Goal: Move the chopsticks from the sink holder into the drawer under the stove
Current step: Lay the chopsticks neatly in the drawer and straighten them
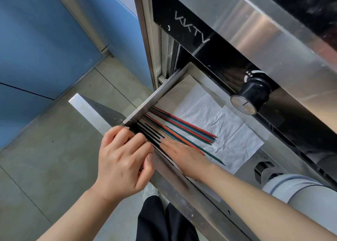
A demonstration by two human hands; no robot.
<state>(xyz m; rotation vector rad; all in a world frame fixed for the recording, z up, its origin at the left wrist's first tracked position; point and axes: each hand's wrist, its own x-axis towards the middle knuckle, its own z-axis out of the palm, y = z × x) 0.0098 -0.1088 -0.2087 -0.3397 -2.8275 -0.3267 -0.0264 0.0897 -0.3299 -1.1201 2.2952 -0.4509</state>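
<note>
The steel drawer (145,102) under the stove stands pulled out, lined with a crumpled white paper sheet (228,129). Several red and teal chopsticks (184,125) lie side by side on the sheet along the drawer's left side. My left hand (124,160) grips the top edge of the drawer front, fingers curled over it. My right hand (184,155) reaches into the drawer, palm down and fingers flat, resting on the near ends of some chopsticks. Those ends are hidden under the hand.
A black stove knob (253,94) juts out above the drawer's right side. The black panel with lettering (191,29) and steel stove edge rise above. Blue cabinet doors (42,40) stand left, grey floor tiles (54,158) below. My dark trousers show at the bottom.
</note>
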